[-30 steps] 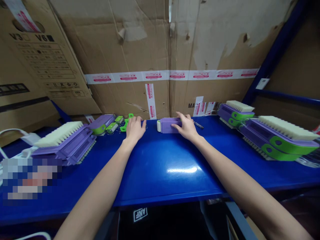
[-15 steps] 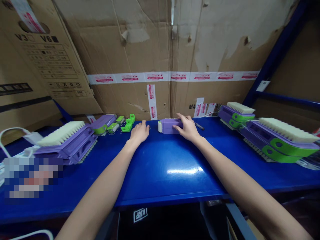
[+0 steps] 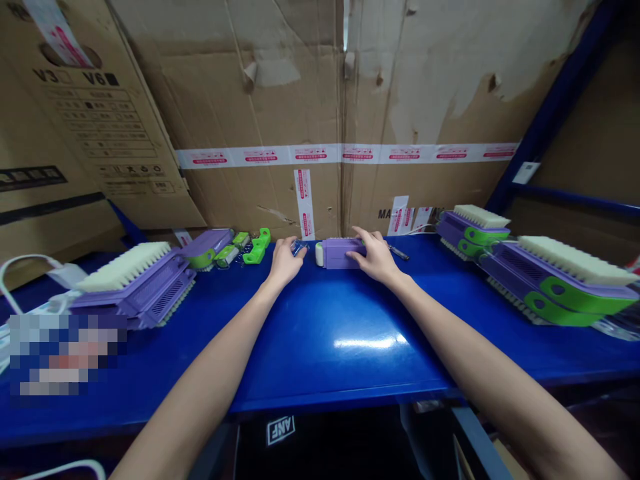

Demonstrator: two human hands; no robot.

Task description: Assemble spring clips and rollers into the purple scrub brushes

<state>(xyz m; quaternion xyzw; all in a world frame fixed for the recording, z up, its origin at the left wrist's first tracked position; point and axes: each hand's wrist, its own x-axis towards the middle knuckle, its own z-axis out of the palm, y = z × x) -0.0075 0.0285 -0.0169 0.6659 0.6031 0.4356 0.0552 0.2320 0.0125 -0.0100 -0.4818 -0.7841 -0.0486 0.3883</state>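
Observation:
My right hand (image 3: 376, 259) rests on a small purple brush body (image 3: 338, 253) with a white end, which lies at the back middle of the blue table (image 3: 320, 347); its fingers curl over the top and grip it. My left hand (image 3: 285, 263) is just left of it, fingers pinched on a small shiny metal piece (image 3: 299, 249) lifted slightly off the table. Loose green plastic parts (image 3: 257, 248) lie to the left of that hand.
Purple brushes with white bristles (image 3: 131, 283) are stacked at the left. Purple and green brushes (image 3: 545, 273) are piled at the right, another (image 3: 206, 247) at the back. Taped cardboard boxes (image 3: 310, 113) wall off the back. A blue rack post (image 3: 545, 107) rises at right.
My left hand has moved right from the green parts toward the purple brush body and has picked up a small metal piece. My right hand has stayed on the brush body.

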